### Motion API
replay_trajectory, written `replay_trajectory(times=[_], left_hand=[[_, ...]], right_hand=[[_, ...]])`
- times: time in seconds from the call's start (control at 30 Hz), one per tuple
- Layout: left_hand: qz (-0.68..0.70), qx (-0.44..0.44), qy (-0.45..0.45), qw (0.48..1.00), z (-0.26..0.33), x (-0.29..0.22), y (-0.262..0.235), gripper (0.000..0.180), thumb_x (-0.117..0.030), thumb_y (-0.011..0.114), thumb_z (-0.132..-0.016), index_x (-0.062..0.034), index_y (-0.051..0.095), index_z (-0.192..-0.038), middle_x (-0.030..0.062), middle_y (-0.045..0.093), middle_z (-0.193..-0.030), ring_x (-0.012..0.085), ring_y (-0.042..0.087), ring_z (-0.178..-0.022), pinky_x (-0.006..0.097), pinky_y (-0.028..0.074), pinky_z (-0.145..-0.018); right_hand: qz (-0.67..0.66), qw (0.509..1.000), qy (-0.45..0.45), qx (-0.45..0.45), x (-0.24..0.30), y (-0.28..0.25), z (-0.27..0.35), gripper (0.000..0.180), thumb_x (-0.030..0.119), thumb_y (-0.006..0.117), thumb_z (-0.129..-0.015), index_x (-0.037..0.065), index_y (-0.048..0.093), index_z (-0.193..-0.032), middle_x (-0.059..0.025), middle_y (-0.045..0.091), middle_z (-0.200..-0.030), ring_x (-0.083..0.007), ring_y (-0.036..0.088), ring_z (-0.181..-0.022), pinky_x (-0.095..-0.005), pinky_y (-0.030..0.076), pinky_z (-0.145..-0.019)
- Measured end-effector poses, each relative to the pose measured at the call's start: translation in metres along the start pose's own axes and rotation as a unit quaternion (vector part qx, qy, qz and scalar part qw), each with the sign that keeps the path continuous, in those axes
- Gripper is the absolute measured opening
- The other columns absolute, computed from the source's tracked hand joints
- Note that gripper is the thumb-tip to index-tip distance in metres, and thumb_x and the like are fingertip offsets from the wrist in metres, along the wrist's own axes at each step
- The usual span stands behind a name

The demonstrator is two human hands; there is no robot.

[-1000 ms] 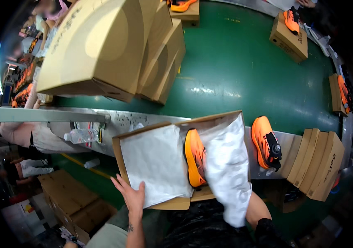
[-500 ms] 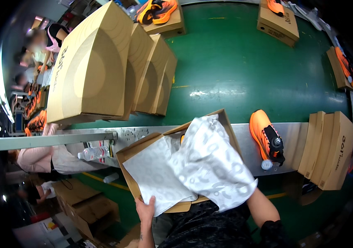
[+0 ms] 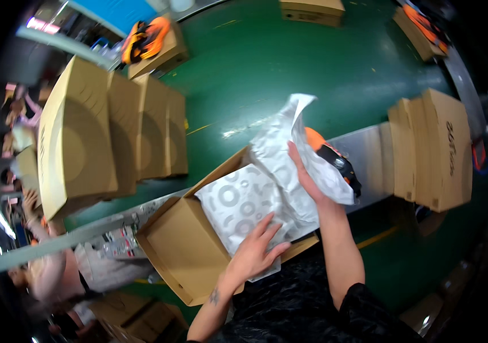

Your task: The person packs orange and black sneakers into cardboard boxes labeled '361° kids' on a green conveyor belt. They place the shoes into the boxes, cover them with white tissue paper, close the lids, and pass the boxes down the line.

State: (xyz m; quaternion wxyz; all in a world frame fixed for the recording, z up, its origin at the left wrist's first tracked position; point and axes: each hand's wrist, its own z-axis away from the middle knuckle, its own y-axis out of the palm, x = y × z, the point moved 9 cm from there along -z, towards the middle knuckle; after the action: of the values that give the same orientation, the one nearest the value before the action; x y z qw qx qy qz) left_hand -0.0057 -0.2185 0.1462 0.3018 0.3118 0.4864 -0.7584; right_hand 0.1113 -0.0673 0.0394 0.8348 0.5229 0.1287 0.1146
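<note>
white tissue paper [image 3: 241, 197], printed with grey rings, covers the right section of an open cardboard shoebox [image 3: 184, 243]; left section shows bare brown inside. box lies askew across the metal bench [image 3: 372, 151], its near corner jutting past the bench's near edge, as i view it remotely.

left hand [image 3: 257, 252]: fingers spread, back upward, over the near part of the paper. right hand [image 3: 308, 180]: fingers straight, up against the raised paper at the box's right; paper covers part of this hand, so i cannot tell whether it pinches.

orange-and-black running shoe [image 3: 341, 163] on the bench, just beyond the raised paper, partly hidden from me. toward the bench's right end i log a row of closed shoeboxes [image 3: 446, 151] on edge. larger row of cardboard boxes [image 3: 152, 128] stands on the green surface [image 3: 221, 94], left of the open box. clear plastic bottle [image 3: 119, 247] near the open box's left edge, blurred.
</note>
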Motion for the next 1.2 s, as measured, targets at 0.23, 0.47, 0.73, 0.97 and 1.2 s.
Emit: replay_trajectory(times=[0.23, 0.47, 0.73, 0.97, 1.2], left_hand=[[-0.208, -0.055, 0.083, 0.973, -0.020, -0.007, -0.004, 0.038, -0.022, 0.061, -0.088, 0.0009, 0.058, -0.118, 0.0198, 0.049, -0.136, 0.0380, 0.049, -0.122, 0.048, 0.038, -0.102], [-0.133, -0.102, -0.003, 0.986, -0.061, 0.029, 0.011, 0.037, -0.011, 0.067, -0.080, -0.0017, 0.060, -0.115, 0.0178, 0.060, -0.115, 0.0345, 0.055, -0.112, 0.044, 0.042, -0.096], [-0.219, -0.075, 0.225, 0.946, -0.106, -0.078, 0.007, 0.044, -0.010, 0.069, -0.078, -0.0033, 0.057, -0.120, 0.0161, 0.051, -0.129, 0.0336, 0.051, -0.116, 0.043, 0.040, -0.097], [-0.335, 0.064, 0.250, 0.906, -0.164, -0.045, 0.033, 0.047, -0.017, 0.067, -0.082, -0.0044, 0.055, -0.126, 0.0160, 0.047, -0.139, 0.0322, 0.045, -0.127, 0.044, 0.033, -0.103], [-0.148, -0.112, 0.176, 0.967, -0.112, -0.045, -0.026, 0.047, -0.016, 0.073, -0.079, -0.0023, 0.057, -0.122, 0.0158, 0.053, -0.132, 0.0321, 0.048, -0.124, 0.042, 0.037, -0.103]], right_hand=[[0.147, 0.979, 0.124, 0.066, -0.020, 0.010, 0.028, 0.050, 0.021, 0.047, -0.098, -0.014, 0.038, -0.132, -0.0286, 0.053, -0.128, -0.0344, 0.058, -0.114, -0.0431, 0.046, -0.103], [0.259, 0.957, 0.107, 0.069, -0.028, 0.049, 0.035, 0.039, 0.019, 0.049, -0.098, -0.006, 0.052, -0.127, -0.0168, 0.067, -0.104, -0.0217, 0.067, -0.094, -0.0313, 0.056, -0.082], [0.693, 0.646, -0.268, -0.174, 0.129, -0.019, 0.195, 0.065, 0.014, 0.071, -0.082, -0.004, 0.041, -0.136, -0.0203, 0.049, -0.132, -0.0258, 0.056, -0.115, -0.0330, 0.050, -0.092], [0.836, 0.484, -0.239, -0.103, 0.148, -0.036, 0.098, 0.073, 0.037, 0.081, -0.068, 0.003, 0.054, -0.127, -0.0196, 0.060, -0.121, -0.0352, 0.056, -0.115, -0.0401, 0.045, -0.098], [0.724, 0.556, -0.254, -0.321, 0.174, 0.005, 0.303, 0.043, 0.011, 0.079, -0.073, -0.003, 0.063, -0.111, -0.0094, 0.069, -0.102, -0.0144, 0.064, -0.093, -0.0297, 0.051, -0.083]])
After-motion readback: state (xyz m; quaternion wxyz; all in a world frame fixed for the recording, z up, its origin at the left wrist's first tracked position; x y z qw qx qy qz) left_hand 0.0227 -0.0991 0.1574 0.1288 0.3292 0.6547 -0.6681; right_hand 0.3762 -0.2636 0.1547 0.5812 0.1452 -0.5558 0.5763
